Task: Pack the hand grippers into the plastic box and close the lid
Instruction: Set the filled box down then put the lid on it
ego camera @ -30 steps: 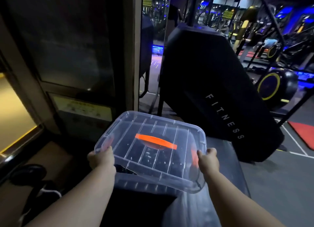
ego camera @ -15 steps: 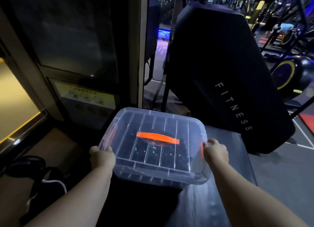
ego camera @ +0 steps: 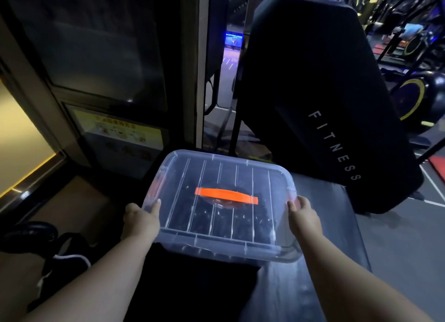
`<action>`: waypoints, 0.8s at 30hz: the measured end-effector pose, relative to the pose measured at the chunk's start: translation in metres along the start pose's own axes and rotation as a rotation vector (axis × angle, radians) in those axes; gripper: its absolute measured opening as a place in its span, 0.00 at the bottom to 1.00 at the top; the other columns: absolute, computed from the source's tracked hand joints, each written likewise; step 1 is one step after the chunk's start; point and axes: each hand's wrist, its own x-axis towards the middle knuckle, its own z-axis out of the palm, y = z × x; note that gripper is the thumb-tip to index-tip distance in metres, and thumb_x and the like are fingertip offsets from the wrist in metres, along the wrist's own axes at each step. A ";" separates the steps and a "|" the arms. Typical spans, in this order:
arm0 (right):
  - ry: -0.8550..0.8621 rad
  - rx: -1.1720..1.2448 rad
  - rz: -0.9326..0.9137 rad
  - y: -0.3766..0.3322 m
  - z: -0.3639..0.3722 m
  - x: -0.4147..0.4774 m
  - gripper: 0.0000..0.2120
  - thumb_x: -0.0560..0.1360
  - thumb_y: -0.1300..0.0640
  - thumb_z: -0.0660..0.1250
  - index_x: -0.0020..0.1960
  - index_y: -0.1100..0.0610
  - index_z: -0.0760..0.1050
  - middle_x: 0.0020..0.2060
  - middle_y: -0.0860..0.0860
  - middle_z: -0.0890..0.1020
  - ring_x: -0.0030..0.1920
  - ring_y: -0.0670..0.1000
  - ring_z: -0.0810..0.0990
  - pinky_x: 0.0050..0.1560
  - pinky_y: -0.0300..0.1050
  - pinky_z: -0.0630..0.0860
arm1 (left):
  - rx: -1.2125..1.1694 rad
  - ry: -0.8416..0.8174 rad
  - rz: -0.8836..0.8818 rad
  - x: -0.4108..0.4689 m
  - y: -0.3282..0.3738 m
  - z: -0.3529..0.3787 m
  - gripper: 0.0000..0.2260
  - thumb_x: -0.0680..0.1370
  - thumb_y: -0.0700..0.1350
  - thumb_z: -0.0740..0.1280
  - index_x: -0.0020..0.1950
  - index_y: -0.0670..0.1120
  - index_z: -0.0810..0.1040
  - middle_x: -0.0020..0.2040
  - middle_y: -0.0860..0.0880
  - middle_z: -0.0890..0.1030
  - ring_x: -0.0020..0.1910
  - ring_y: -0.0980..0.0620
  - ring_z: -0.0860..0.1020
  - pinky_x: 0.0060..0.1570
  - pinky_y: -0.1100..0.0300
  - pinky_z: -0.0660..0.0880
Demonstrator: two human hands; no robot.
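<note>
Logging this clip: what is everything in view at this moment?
plastic box: one, clear, centre, on grey surface
lid: one, clear, ribbed, on the box
handle: one, orange, middle of lid
hand grippers: count unclear, dark, inside box
machine panel: one, black, lettered FITNESS, behind box, right
notice: one, yellow, on door, left
left hand: grips lid's left edge
right hand: grips lid's right edge

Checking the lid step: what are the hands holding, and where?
The lid, by its side edges: left hand grips the left edge, right hand the right.
</note>
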 end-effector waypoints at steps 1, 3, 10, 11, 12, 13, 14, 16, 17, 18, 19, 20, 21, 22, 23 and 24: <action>-0.007 0.010 0.008 0.000 0.001 0.001 0.20 0.78 0.40 0.54 0.65 0.47 0.67 0.54 0.56 0.78 0.43 0.54 0.70 0.41 0.47 0.64 | 0.024 -0.006 -0.010 0.005 0.004 -0.001 0.28 0.76 0.60 0.62 0.61 0.37 0.64 0.61 0.35 0.73 0.52 0.34 0.75 0.40 0.50 0.68; -0.010 0.043 0.016 0.002 0.002 0.003 0.20 0.77 0.39 0.53 0.64 0.46 0.67 0.51 0.55 0.78 0.43 0.54 0.71 0.42 0.47 0.64 | 0.036 -0.022 -0.025 0.014 0.011 0.000 0.29 0.76 0.62 0.60 0.62 0.38 0.63 0.61 0.35 0.73 0.52 0.34 0.75 0.40 0.50 0.68; -0.008 0.068 0.042 0.002 0.002 0.005 0.21 0.76 0.35 0.53 0.64 0.44 0.65 0.45 0.51 0.74 0.42 0.55 0.73 0.42 0.47 0.67 | -0.058 -0.152 -0.024 0.044 0.016 0.007 0.33 0.77 0.62 0.58 0.73 0.41 0.59 0.69 0.37 0.69 0.63 0.35 0.70 0.58 0.45 0.69; -0.005 0.065 0.040 0.002 0.003 0.005 0.20 0.77 0.36 0.53 0.64 0.45 0.65 0.44 0.51 0.74 0.41 0.54 0.73 0.41 0.47 0.66 | -0.090 -0.166 -0.037 0.046 0.016 0.007 0.34 0.76 0.63 0.59 0.73 0.40 0.59 0.69 0.37 0.69 0.64 0.35 0.70 0.59 0.46 0.68; -0.001 0.061 0.037 0.002 0.003 0.005 0.20 0.77 0.36 0.53 0.63 0.45 0.66 0.43 0.50 0.74 0.39 0.53 0.72 0.39 0.47 0.66 | -0.110 -0.175 -0.043 0.048 0.015 0.008 0.35 0.75 0.63 0.60 0.72 0.40 0.60 0.68 0.37 0.70 0.63 0.36 0.71 0.59 0.47 0.68; 0.005 0.056 0.034 0.003 0.003 0.005 0.19 0.77 0.37 0.53 0.63 0.45 0.66 0.42 0.50 0.74 0.38 0.51 0.72 0.38 0.46 0.65 | -0.113 -0.175 -0.042 0.048 0.015 0.009 0.35 0.75 0.64 0.61 0.70 0.39 0.63 0.66 0.37 0.71 0.62 0.36 0.72 0.57 0.48 0.69; 0.011 0.053 0.031 0.002 0.003 0.005 0.19 0.77 0.37 0.53 0.63 0.46 0.66 0.41 0.49 0.74 0.37 0.50 0.71 0.37 0.46 0.64 | -0.092 -0.159 -0.032 0.046 0.015 0.009 0.33 0.75 0.64 0.61 0.68 0.39 0.66 0.64 0.37 0.73 0.59 0.36 0.73 0.54 0.48 0.70; 0.015 0.051 0.026 0.002 0.004 0.005 0.18 0.77 0.37 0.53 0.62 0.46 0.66 0.40 0.48 0.74 0.37 0.50 0.72 0.36 0.46 0.64 | 0.020 -0.070 0.032 0.043 0.014 0.008 0.29 0.75 0.64 0.61 0.62 0.40 0.71 0.60 0.37 0.74 0.53 0.36 0.75 0.48 0.49 0.72; 0.014 0.050 0.022 0.001 0.004 0.005 0.18 0.77 0.37 0.53 0.62 0.46 0.66 0.40 0.49 0.74 0.38 0.52 0.72 0.38 0.46 0.65 | 0.077 -0.021 0.078 0.041 0.013 0.007 0.28 0.75 0.63 0.60 0.60 0.40 0.72 0.60 0.38 0.73 0.52 0.35 0.75 0.47 0.49 0.72; 0.014 0.048 0.018 0.001 0.005 0.005 0.18 0.77 0.38 0.53 0.62 0.46 0.66 0.41 0.50 0.74 0.40 0.53 0.72 0.40 0.47 0.65 | 0.115 0.013 0.115 0.039 0.013 0.006 0.27 0.75 0.63 0.60 0.60 0.40 0.72 0.60 0.38 0.72 0.52 0.35 0.75 0.47 0.49 0.72; 0.014 0.044 0.016 0.001 0.005 0.004 0.18 0.78 0.38 0.53 0.62 0.46 0.66 0.42 0.50 0.74 0.42 0.54 0.72 0.41 0.48 0.66 | 0.134 0.026 0.136 0.038 0.013 0.006 0.27 0.76 0.62 0.60 0.61 0.40 0.72 0.61 0.38 0.71 0.52 0.35 0.74 0.46 0.49 0.71; 0.015 0.040 0.015 0.001 0.005 0.003 0.18 0.78 0.38 0.53 0.61 0.47 0.66 0.43 0.51 0.74 0.42 0.55 0.72 0.42 0.48 0.66 | 0.142 0.029 0.145 0.036 0.013 0.005 0.26 0.76 0.61 0.60 0.61 0.40 0.71 0.62 0.38 0.70 0.52 0.35 0.74 0.45 0.50 0.70; 0.013 0.034 0.016 0.002 0.004 0.002 0.18 0.78 0.37 0.52 0.61 0.46 0.66 0.43 0.51 0.74 0.42 0.55 0.73 0.42 0.48 0.66 | 0.146 0.029 0.152 0.035 0.014 0.005 0.26 0.76 0.61 0.60 0.61 0.40 0.71 0.62 0.38 0.69 0.52 0.35 0.74 0.44 0.50 0.70; 0.010 0.025 0.018 0.002 0.004 0.002 0.18 0.78 0.37 0.52 0.61 0.46 0.66 0.43 0.51 0.75 0.43 0.55 0.73 0.42 0.48 0.66 | 0.153 0.029 0.161 0.034 0.015 0.005 0.26 0.76 0.61 0.60 0.61 0.40 0.71 0.63 0.39 0.69 0.52 0.35 0.74 0.44 0.50 0.69; 0.007 0.011 0.024 0.002 0.003 0.001 0.18 0.78 0.37 0.51 0.62 0.46 0.66 0.44 0.51 0.75 0.43 0.55 0.73 0.42 0.48 0.66 | 0.163 0.032 0.171 0.032 0.015 0.004 0.25 0.76 0.60 0.60 0.60 0.40 0.71 0.63 0.39 0.69 0.52 0.36 0.74 0.43 0.51 0.68; 0.006 -0.005 0.028 0.001 0.003 0.002 0.18 0.78 0.38 0.52 0.62 0.46 0.65 0.46 0.52 0.76 0.44 0.56 0.73 0.42 0.49 0.66 | 0.175 0.041 0.180 0.031 0.016 0.004 0.25 0.77 0.60 0.60 0.60 0.40 0.72 0.63 0.39 0.69 0.52 0.36 0.74 0.42 0.51 0.68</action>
